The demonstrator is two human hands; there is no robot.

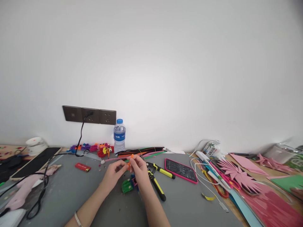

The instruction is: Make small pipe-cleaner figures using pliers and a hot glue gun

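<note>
A small orange piece (128,164) is pinched between the fingertips of the left hand (114,174) and the right hand (139,171), which are brought together above a grey work mat (71,201); the fingers of both are closed on it, and its exact shape is hidden by them. A fuzzy green object (127,186) is seen just below the hands, its far end partly covered by the right. To the right, pliers (158,186) with yellow-and-black handles are laid open beside the wrist, and a phone (181,170) in a pink case is placed beyond them. Behind the hands, a bundle of coloured fuzzy stems (142,152) is spread near the wall, by which a water bottle (119,135) with a blue cap is stood upright. Small colourful figures (104,149) are lined up to the bottle's left, with a red packet (82,167) set in front of them. At far left, a pink glue gun (22,190) is surrounded by black cable (46,179). At right, a pleated pink paper shape (239,175) is piled among scissors and sheets, and another person's hand (297,192) is glimpsed at the edge.
</note>
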